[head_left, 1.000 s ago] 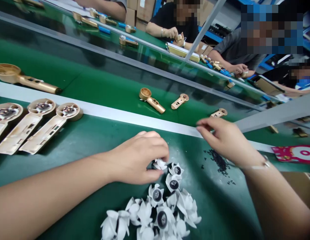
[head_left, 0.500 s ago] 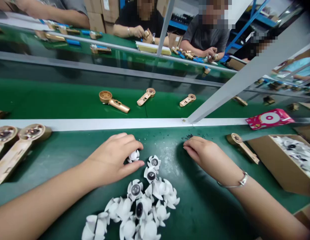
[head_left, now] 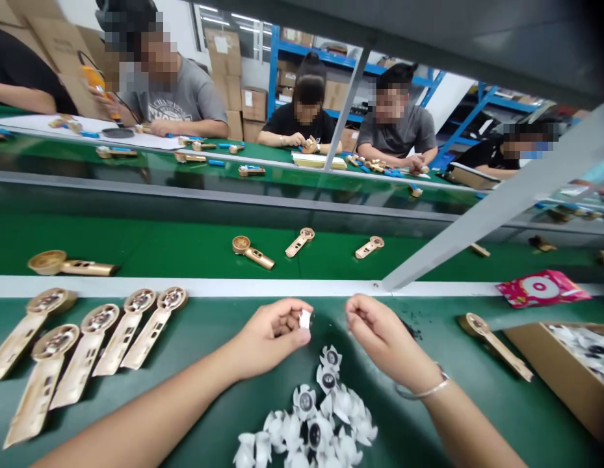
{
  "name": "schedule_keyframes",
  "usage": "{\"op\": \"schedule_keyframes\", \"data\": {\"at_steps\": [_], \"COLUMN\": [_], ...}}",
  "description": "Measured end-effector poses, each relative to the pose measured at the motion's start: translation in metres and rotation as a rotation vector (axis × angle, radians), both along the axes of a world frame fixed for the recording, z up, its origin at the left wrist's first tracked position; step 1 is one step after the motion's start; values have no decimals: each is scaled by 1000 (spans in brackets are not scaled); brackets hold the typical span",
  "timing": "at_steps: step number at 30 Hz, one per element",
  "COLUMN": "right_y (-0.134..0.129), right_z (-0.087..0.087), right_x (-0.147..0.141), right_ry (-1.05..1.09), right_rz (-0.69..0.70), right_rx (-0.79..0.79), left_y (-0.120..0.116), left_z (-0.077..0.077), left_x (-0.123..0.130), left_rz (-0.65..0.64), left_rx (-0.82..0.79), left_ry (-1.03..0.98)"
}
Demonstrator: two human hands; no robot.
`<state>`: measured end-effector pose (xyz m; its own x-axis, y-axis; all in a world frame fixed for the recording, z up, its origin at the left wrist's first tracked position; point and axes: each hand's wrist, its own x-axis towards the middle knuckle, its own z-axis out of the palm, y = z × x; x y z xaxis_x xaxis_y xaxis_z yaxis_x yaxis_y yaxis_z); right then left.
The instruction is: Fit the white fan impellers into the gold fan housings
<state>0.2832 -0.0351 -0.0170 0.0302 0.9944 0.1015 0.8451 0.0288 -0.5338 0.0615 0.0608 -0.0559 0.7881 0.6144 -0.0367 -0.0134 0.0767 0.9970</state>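
Observation:
Between the thumb and fingers of my left hand (head_left: 275, 335) is a small white fan blade (head_left: 305, 319), raised over the green table. My right hand (head_left: 380, 328) faces it from the right with the fingers curled and pinched together; whatever they hold is too small or hidden to name. Below both hands lies a pile of white fan blades (head_left: 302, 432), some with dark round hubs facing up. Tiny black bits (head_left: 413, 330) are scattered on the table beside my right hand.
Several gold fan housings (head_left: 90, 338) lie at the left, and one gold housing (head_left: 497, 348) at the right. A cardboard box (head_left: 550, 370) of white parts and a pink packet (head_left: 543, 288) are on the right. A slanted metal post (head_left: 458, 224) rises ahead; co-workers sit beyond the belt.
My left hand has lifted the fan blade off the table and turned it upright. My right hand has left the black bits and come closer to the left. The view has tilted up.

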Motion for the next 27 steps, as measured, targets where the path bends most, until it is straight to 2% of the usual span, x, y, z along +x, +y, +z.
{"op": "schedule_keyframes", "data": {"at_steps": [2,5,9,13,20,27], "right_y": [7,14,17,18,18,16], "right_z": [4,3,-1,-2,-4,-5], "right_x": [-23,-44,-47,-45,-41,-41], "right_ry": [116,277,419,416,374,305], "right_rz": [41,67,84,74,61,98], "right_rx": [20,49,74,57,-5,78], "left_y": [-5,-9,-6,-3,-1,-3], "left_z": [-4,-7,-8,-8,-7,-7], "left_x": [4,7,8,10,11,12], "left_rz": [22,21,31,36,11,43], "left_rx": [-225,-312,-424,-517,-590,-601], "left_ry": [-105,-133,-152,-194,-221,-208]}}
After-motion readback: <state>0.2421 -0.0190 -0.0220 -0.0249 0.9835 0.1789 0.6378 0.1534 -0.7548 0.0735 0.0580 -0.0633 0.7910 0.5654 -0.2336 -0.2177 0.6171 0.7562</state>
